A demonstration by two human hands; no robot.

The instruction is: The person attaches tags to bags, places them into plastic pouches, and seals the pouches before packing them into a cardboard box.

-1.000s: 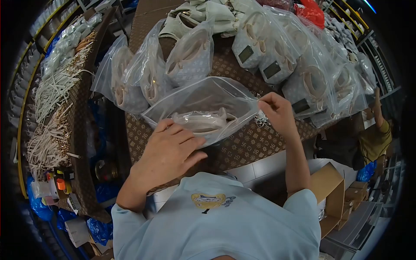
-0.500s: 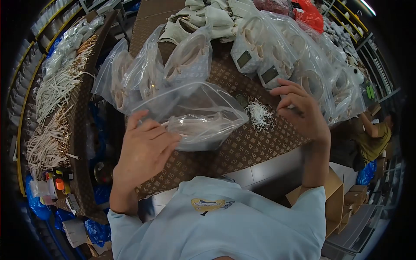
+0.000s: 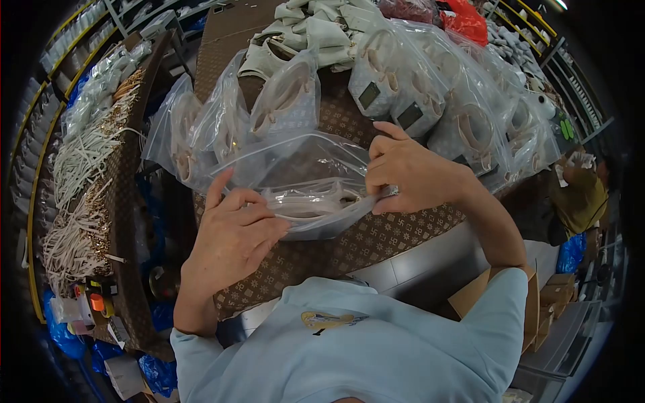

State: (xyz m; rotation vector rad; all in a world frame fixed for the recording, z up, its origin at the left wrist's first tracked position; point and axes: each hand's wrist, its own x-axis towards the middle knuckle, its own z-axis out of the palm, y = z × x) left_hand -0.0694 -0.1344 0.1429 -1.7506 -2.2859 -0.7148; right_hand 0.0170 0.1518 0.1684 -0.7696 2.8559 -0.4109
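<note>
Two bare hands meet on one clear zip-top plastic bag (image 3: 302, 181) lying on the brown monogram-patterned tabletop (image 3: 383, 232); inside it shows a pale cream handbag with a curved handle (image 3: 312, 200), pressed flat. The left hand (image 3: 235, 235) sits at the bag's seven o'clock, fingers curled and pinching the near edge of the plastic, index finger raised; the right hand (image 3: 406, 176) sits at its three o'clock, closed in a pinch on the bag's mouth corner.

Judging from that grip at both ends, the step in hand is closing the bag's seal with the handbag already inside; the next move would call for running thumb and finger along the strip from one corner to the other, pressing trapped air out so the plastic lies flat, and keeping the handle clear of the seal.

Beyond the bag, from ten to two o'clock, stand rows of filled clear bags holding similar cream handbags (image 3: 403, 94); unbagged pale handbags (image 3: 309, 30) pile at twelve o'clock; bundles of white straps (image 3: 80, 168) lie at nine o'clock.
</note>
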